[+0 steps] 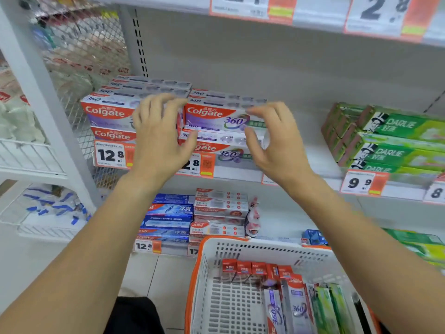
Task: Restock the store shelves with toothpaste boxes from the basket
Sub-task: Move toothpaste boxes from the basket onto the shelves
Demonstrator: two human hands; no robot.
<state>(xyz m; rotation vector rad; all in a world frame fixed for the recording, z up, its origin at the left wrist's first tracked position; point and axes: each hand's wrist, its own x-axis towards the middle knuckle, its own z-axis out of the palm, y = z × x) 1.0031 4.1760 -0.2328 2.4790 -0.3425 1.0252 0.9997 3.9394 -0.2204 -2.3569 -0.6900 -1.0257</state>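
Nearest the camera, the orange-rimmed basket [252,244] is sitting low at the right, still carrying stock: red-topped toothpaste boxes [252,268] standing along its far wall, purple-and-white 360 boxes [297,307] and green boxes [330,307] lying toward its right side. Its perforated floor is showing bare at the left, so the restocking appears to be well advanced but not finished

Both forearms are reaching up and forward over the basket to the middle shelf [240,173]. Left hand [156,133] is lying with fingers spread and relaxed against the front of the Colgate 360 stack [216,114], thumb toward the lower box; whether it is pressing is not clear. Right hand [274,138] is hovering at the stack's right end, fingers loosely curved, grasping nothing. Judged from this, the step in hand is squaring up boxes just placed

Next move is likely calling for a return to the basket for another box, lifted clear of its rim

Room for placing: open shelf is lying between the Colgate stack and the Darlie boxes [399,141] well to the right. Price tags [110,154] are projecting along the shelf lip, and the upper shelf edge [313,22] is limiting stack height. A wire mesh divider [79,75] is closing the left side
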